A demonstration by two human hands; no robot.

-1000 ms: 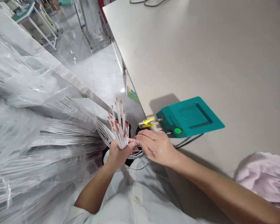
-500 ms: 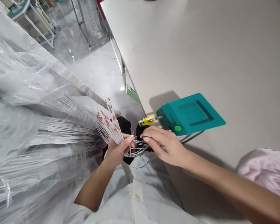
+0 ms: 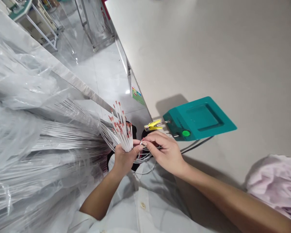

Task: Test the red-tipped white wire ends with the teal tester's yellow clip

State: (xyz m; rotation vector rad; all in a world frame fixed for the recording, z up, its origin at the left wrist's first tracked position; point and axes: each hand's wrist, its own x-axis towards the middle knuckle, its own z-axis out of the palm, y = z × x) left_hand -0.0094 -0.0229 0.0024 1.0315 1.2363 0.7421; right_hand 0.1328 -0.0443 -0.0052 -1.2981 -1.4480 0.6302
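My left hand is closed round a bundle of white cables whose upper ends show reddish tips. Between its thumb and forefinger is the end of one cable. My right hand pinches at that same cable end, its fingertips meeting my left thumb; a small red bit shows there. Grey cable loops hang below and behind both hands. Just beyond my right hand, a yellow clip sits on a metal prong of a teal box with a green button.
Plastic-wrapped cable bundles fill the left side. The grey table spans the right, with a pink cloth near its front. A wheeled metal rack stands on the floor beyond.
My right hand has moved left and now meets my left fingertips at the single cable end. The bundle in my left hand has shifted slightly right and stands more upright.
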